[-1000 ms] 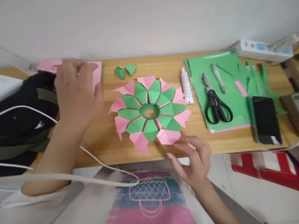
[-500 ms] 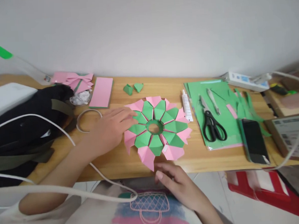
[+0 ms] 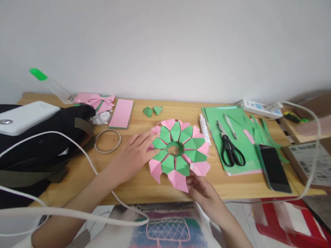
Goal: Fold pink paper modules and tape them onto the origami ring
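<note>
A round paper flower (image 3: 194, 143), folded from green and pink pieces around an open centre, rests on the wooden table in front of me. My left hand (image 3: 139, 152) grips its left side, thumb and fingers over the petals there. At the lower edge, the curled fingers of my right hand (image 3: 205, 194) hold a pink petal (image 3: 178, 181); some fingertips are hidden behind the paper. A small white patch (image 3: 192, 167) shows on one petal. Just right of the flower lies a white glue tube (image 3: 204, 130).
Scissors (image 3: 231, 150) and a cutter (image 3: 230, 126) lie on green paper sheets (image 3: 214, 117). A phone (image 3: 274, 168) is at right. Two green folded pieces (image 3: 152, 111), pink paper (image 3: 122, 113) and a tape ring (image 3: 107, 141) lie behind and left. White cables (image 3: 71, 143) cross the left.
My right hand has moved up onto the flower's lower edge. The flower has turned a little counterclockwise, its lowest pink petal shifting right. My view has also shifted.
</note>
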Demonstrator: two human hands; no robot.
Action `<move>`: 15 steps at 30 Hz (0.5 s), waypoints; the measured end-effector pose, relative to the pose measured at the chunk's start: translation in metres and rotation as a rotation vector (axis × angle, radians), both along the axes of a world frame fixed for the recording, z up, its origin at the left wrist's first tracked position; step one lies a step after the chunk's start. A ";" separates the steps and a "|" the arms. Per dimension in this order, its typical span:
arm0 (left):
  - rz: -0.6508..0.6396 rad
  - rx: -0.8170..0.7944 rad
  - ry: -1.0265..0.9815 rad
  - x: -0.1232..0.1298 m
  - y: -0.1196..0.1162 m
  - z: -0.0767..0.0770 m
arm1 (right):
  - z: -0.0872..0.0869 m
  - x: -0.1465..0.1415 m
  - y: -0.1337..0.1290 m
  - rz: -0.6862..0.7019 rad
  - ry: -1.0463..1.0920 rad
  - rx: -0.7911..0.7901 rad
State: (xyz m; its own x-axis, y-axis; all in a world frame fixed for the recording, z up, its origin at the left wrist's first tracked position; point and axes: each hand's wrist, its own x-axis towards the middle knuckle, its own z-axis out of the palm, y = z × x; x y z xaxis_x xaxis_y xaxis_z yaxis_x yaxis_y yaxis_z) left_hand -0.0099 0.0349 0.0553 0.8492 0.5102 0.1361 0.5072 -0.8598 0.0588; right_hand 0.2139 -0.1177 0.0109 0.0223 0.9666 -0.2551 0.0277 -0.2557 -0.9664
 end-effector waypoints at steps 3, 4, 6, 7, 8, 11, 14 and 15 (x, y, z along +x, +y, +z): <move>-0.002 0.047 -0.005 -0.004 -0.010 0.000 | -0.001 0.004 0.001 -0.107 0.077 -0.017; -0.002 0.064 -0.005 -0.005 -0.013 -0.001 | 0.000 0.005 0.001 -0.143 0.105 -0.031; 0.001 0.100 -0.005 -0.007 -0.020 -0.001 | 0.003 0.007 0.001 -0.212 0.162 -0.066; 0.006 0.113 -0.004 -0.008 -0.024 -0.002 | 0.004 0.008 0.001 -0.242 0.192 -0.085; 0.012 0.123 -0.004 -0.009 -0.027 -0.003 | 0.005 0.008 0.002 -0.272 0.223 -0.102; 0.044 0.134 -0.018 -0.009 -0.035 -0.007 | 0.008 0.006 0.008 -0.364 0.311 -0.140; 0.073 0.153 -0.054 -0.009 -0.038 -0.009 | 0.009 0.002 0.020 -0.448 0.361 -0.162; 0.074 0.154 -0.059 -0.009 -0.038 -0.009 | 0.010 0.000 0.024 -0.471 0.366 -0.166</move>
State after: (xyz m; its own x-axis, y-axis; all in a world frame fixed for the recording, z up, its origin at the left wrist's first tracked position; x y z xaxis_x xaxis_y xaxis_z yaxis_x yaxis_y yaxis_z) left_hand -0.0187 -0.0028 0.0463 0.7982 0.5408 0.2655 0.5694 -0.8212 -0.0390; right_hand 0.2141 -0.0934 0.0205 0.3196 0.8212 -0.4728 -0.4507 -0.3071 -0.8382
